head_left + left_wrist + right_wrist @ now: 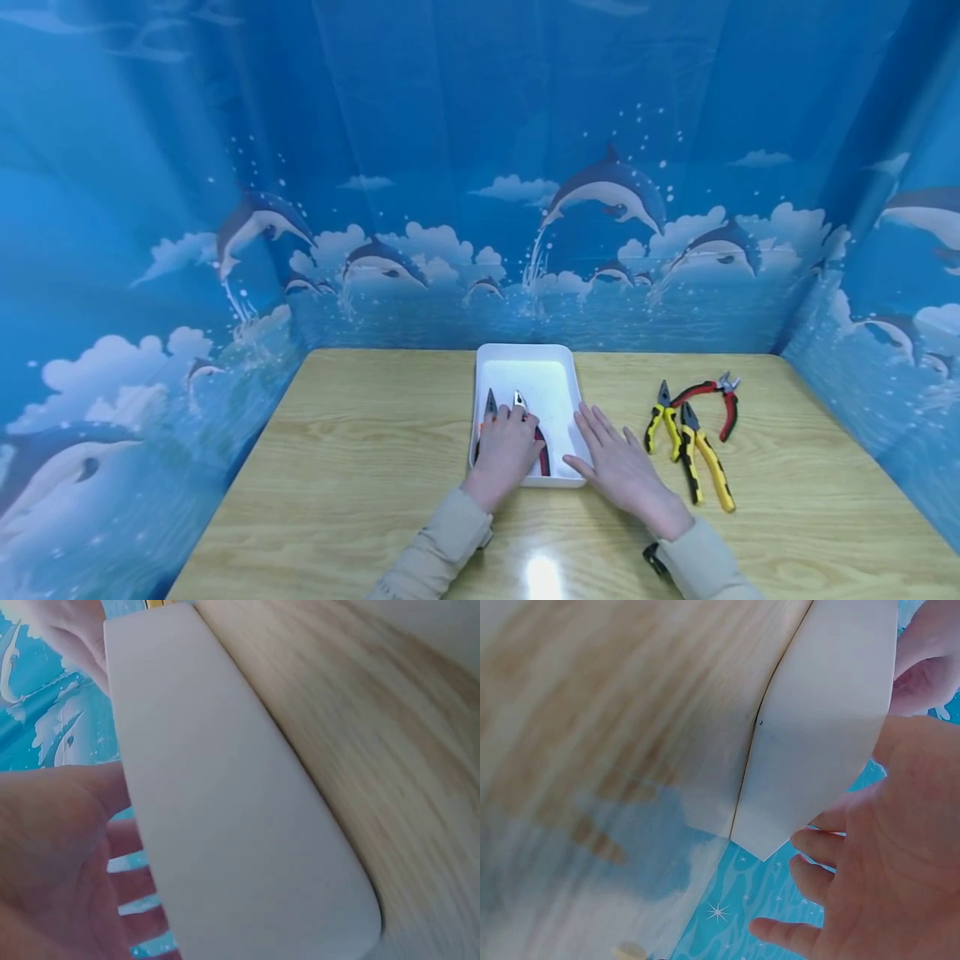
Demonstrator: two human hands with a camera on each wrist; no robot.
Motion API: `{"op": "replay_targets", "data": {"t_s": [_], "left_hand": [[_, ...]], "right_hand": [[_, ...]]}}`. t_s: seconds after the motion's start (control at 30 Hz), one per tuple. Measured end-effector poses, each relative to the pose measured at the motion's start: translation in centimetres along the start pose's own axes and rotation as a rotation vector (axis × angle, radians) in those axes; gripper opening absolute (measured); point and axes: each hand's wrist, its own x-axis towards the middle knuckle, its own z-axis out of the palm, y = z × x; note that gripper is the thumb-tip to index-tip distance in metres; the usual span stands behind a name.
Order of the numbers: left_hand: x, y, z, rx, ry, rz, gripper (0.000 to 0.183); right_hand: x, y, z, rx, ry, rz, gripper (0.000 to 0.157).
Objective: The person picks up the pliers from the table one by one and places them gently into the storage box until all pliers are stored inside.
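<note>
A white tray stands on the table. My left hand reaches into its left half, its spread fingers over two pliers. One of these, long-nose pliers, has a dark pointed nose; the other pliers show a bright metal head and red-and-black handles. The tray wall hides my left fingertips in the left wrist view, so their grip on the tools is unclear. My right hand lies at the tray's right edge, fingers extended and holding nothing.
To the right on the wooden table lie yellow-and-black long-nose pliers, larger yellow-and-black pliers and red-and-black cutters. Dolphin-printed blue curtains enclose the table's back and sides.
</note>
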Motion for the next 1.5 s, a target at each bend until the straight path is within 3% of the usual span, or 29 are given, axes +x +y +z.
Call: {"op": "replay_targets", "data": {"t_s": [0.2,0.5,0.73,1.0,1.17,1.5], "left_hand": [[-0.1,-0.9,-0.7,-0.009,0.052,0.026,0.024],[-0.8,-3.3,-1.3,0.002,0.156,0.010,0.035],[-2.1,-5.8,-1.4,-0.073,0.077,-0.026,0.055],[-4.3,-7.7,-0.7,-0.157,-0.028,-0.004,0.072],[-5.1,-8.2,-0.4,-0.174,-0.077,0.023,0.082],[-5.2,-7.9,0.1,-0.133,-0.080,0.010,0.084]], "right_hand": [[0.0,0.0,0.1,0.003,0.002,0.005,0.073],[0.0,-0.1,0.0,0.003,0.000,0.007,0.073],[0.2,0.1,0.4,0.020,0.030,-0.013,0.074],[0.2,0.2,0.7,0.021,0.040,-0.028,0.075],[0.1,-0.3,0.0,0.018,0.011,-0.005,0.073],[0.0,0.0,-0.1,-0.005,0.011,-0.006,0.074]]}}
